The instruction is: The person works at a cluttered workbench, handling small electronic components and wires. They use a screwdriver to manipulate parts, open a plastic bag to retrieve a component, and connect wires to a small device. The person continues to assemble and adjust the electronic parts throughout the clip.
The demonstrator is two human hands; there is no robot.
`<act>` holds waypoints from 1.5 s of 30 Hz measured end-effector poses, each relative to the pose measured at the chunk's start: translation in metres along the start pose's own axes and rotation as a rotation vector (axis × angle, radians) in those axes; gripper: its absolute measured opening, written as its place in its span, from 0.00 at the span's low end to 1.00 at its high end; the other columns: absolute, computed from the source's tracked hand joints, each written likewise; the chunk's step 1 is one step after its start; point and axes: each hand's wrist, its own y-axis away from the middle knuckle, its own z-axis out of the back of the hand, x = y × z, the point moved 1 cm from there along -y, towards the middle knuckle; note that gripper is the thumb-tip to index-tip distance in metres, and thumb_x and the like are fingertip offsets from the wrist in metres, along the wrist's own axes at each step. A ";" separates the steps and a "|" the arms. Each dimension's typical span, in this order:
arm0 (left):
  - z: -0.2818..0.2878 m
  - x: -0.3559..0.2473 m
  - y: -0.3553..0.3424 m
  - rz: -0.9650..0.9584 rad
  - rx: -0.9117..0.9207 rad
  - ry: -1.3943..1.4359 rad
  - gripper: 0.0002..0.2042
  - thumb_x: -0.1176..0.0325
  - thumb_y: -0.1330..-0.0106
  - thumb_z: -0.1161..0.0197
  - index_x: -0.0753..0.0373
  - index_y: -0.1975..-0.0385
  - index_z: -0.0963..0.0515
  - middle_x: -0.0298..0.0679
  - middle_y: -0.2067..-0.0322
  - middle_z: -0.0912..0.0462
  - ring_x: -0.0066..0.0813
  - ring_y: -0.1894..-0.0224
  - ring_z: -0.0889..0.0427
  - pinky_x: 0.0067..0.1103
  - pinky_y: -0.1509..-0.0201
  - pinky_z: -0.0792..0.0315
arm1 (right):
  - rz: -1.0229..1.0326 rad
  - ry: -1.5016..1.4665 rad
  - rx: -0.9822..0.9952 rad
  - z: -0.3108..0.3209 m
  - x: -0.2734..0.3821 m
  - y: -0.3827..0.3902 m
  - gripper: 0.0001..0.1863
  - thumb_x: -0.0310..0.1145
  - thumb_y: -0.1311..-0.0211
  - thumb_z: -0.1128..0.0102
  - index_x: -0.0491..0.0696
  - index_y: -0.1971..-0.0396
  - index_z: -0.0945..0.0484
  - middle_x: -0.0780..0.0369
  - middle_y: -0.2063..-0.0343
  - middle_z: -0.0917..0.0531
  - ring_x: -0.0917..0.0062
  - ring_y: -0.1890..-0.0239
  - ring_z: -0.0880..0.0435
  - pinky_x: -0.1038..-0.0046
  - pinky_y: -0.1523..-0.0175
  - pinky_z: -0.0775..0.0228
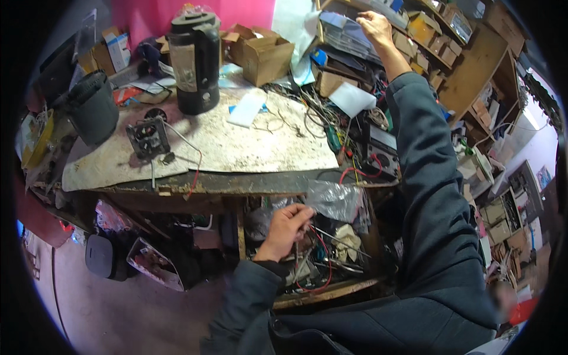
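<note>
My left hand is closed, thumb and fingertips pinching the edge of a clear plastic bag above an open drawer. In that drawer lie jumbled tools, a red wire and a crumpled pale cloth. My right arm stretches far up to the right. At its end my right hand has its fingers curled, close to a stack of clear plastic packs by the shelves. Whatever those fingers may hold is too small to make out.
On the worn bench mat stand a black blender, a dark motor unit with trailing wires, and a grey bucket. Cardboard boxes sit behind. Tangled cables and a meter-like box crowd the right end. Shelves rise at right.
</note>
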 end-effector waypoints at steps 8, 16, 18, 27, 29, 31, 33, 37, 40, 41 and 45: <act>0.006 -0.004 0.003 -0.025 0.079 0.271 0.07 0.68 0.27 0.40 0.65 0.63 0.22 0.29 0.81 0.27 0.13 0.85 0.37 0.16 0.79 0.39 | -0.150 -0.846 0.100 0.097 0.106 0.205 0.13 0.36 0.32 0.38 0.41 0.58 0.15 0.62 0.66 0.13 0.82 0.64 0.16 0.79 0.58 0.24; 0.011 0.003 0.009 -0.080 0.121 0.375 0.08 0.60 0.25 0.42 0.57 0.62 0.25 0.27 0.77 0.30 0.16 0.80 0.35 0.16 0.80 0.39 | -0.822 -1.249 -0.065 0.109 0.203 0.498 0.14 0.35 0.24 0.49 0.45 0.70 0.21 0.67 0.73 0.19 0.85 0.71 0.24 0.79 0.61 0.31; 0.014 0.005 0.014 -0.147 0.114 0.377 0.08 0.62 0.26 0.42 0.60 0.62 0.24 0.31 0.76 0.26 0.18 0.79 0.30 0.16 0.79 0.37 | -1.092 -1.435 -0.009 0.083 0.223 0.528 0.12 0.37 0.23 0.50 0.44 0.57 0.22 0.62 0.63 0.17 0.77 0.59 0.20 0.71 0.50 0.27; -0.022 0.034 0.028 -0.614 -0.199 -0.724 0.08 0.68 0.30 0.38 0.68 0.63 0.19 0.36 0.71 0.17 0.21 0.68 0.22 0.21 0.61 0.27 | -1.471 -2.115 -0.017 -0.016 0.204 0.554 0.19 0.46 0.25 0.56 0.47 0.59 0.21 0.59 0.58 0.17 0.68 0.54 0.19 0.65 0.45 0.26; -0.032 0.028 0.038 -0.625 -0.225 -0.905 0.07 0.69 0.30 0.39 0.68 0.65 0.20 0.35 0.70 0.18 0.20 0.65 0.23 0.20 0.58 0.28 | -1.367 -2.212 0.094 -0.006 0.204 0.547 0.20 0.46 0.25 0.59 0.46 0.59 0.22 0.56 0.58 0.17 0.66 0.53 0.18 0.63 0.45 0.25; -0.032 0.028 0.040 -0.712 -0.218 -0.963 0.07 0.70 0.32 0.37 0.68 0.65 0.19 0.40 0.70 0.17 0.27 0.67 0.20 0.23 0.59 0.27 | -1.359 -2.230 0.086 -0.003 0.211 0.546 0.20 0.45 0.25 0.59 0.45 0.58 0.22 0.55 0.58 0.17 0.66 0.53 0.18 0.63 0.45 0.25; -0.034 0.025 0.041 -0.769 -0.212 -1.013 0.07 0.70 0.34 0.36 0.69 0.66 0.19 0.43 0.71 0.17 0.34 0.66 0.17 0.25 0.58 0.26 | -1.360 -2.233 0.069 0.000 0.215 0.545 0.20 0.45 0.25 0.59 0.45 0.58 0.22 0.55 0.58 0.17 0.66 0.53 0.18 0.63 0.44 0.25; -0.034 0.026 0.038 -0.912 -0.172 -1.010 0.08 0.70 0.34 0.36 0.70 0.65 0.19 0.46 0.65 0.15 0.35 0.59 0.16 0.26 0.51 0.25 | -1.341 -2.254 0.050 0.003 0.218 0.547 0.20 0.44 0.25 0.59 0.45 0.57 0.22 0.55 0.58 0.17 0.65 0.53 0.18 0.63 0.44 0.25; -0.030 0.025 0.036 -0.797 -0.120 -0.964 0.08 0.69 0.33 0.36 0.70 0.63 0.19 0.46 0.61 0.14 0.33 0.56 0.17 0.27 0.45 0.26 | -1.312 -2.272 0.035 0.004 0.222 0.546 0.20 0.44 0.25 0.60 0.45 0.57 0.23 0.55 0.58 0.17 0.65 0.53 0.18 0.63 0.44 0.25; -0.032 0.024 0.037 -0.728 -0.099 -0.946 0.09 0.69 0.33 0.36 0.70 0.63 0.19 0.45 0.60 0.13 0.32 0.55 0.17 0.27 0.44 0.27 | -1.301 -2.279 0.034 0.004 0.223 0.545 0.20 0.44 0.25 0.60 0.45 0.57 0.23 0.55 0.58 0.17 0.65 0.53 0.18 0.63 0.44 0.25; -0.017 0.030 0.036 -0.671 -0.052 -0.852 0.08 0.69 0.27 0.42 0.67 0.66 0.21 0.30 0.66 0.19 0.17 0.61 0.24 0.17 0.52 0.30 | -1.387 -2.222 -0.020 0.006 0.227 0.541 0.20 0.43 0.25 0.60 0.44 0.56 0.23 0.55 0.58 0.17 0.65 0.53 0.18 0.63 0.43 0.25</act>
